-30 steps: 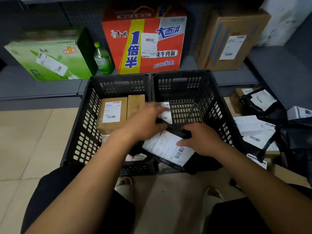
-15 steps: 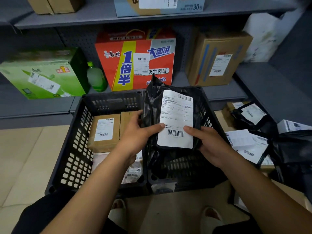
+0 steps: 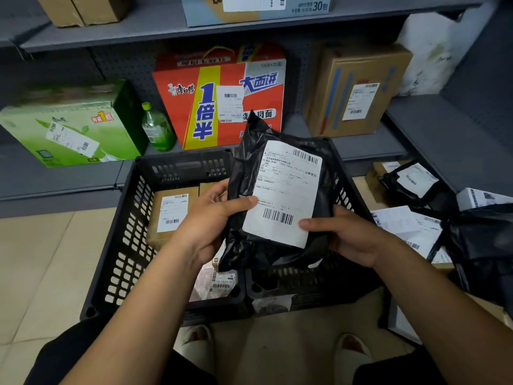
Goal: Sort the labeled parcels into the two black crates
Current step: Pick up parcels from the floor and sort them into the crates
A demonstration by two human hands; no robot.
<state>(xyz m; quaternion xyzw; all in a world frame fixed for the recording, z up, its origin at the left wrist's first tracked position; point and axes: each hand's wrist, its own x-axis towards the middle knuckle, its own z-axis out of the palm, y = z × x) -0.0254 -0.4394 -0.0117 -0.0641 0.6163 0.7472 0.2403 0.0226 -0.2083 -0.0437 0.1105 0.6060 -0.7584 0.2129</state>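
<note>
I hold a black plastic parcel [image 3: 249,173] with a white barcode label upright, above the seam between two black crates. My left hand [image 3: 211,218] grips its left edge, thumb on the label. My right hand [image 3: 347,234] grips its lower right edge, thumb on the label's corner. The left crate [image 3: 122,245] holds a brown cardboard box [image 3: 169,215] with a label and a pale bagged parcel [image 3: 213,282]. The right crate [image 3: 349,195] is mostly hidden behind the held parcel.
A heap of black and white labeled parcels [image 3: 416,223] lies on the floor to the right. Behind the crates a grey shelf carries a green carton [image 3: 69,126], a green bottle [image 3: 156,129], a red noodle carton [image 3: 222,95] and a brown carton [image 3: 355,90].
Both hands lifted the black parcel from low over the crates and turned its label upright toward me. The view has tilted up and more of the shelf shows.
</note>
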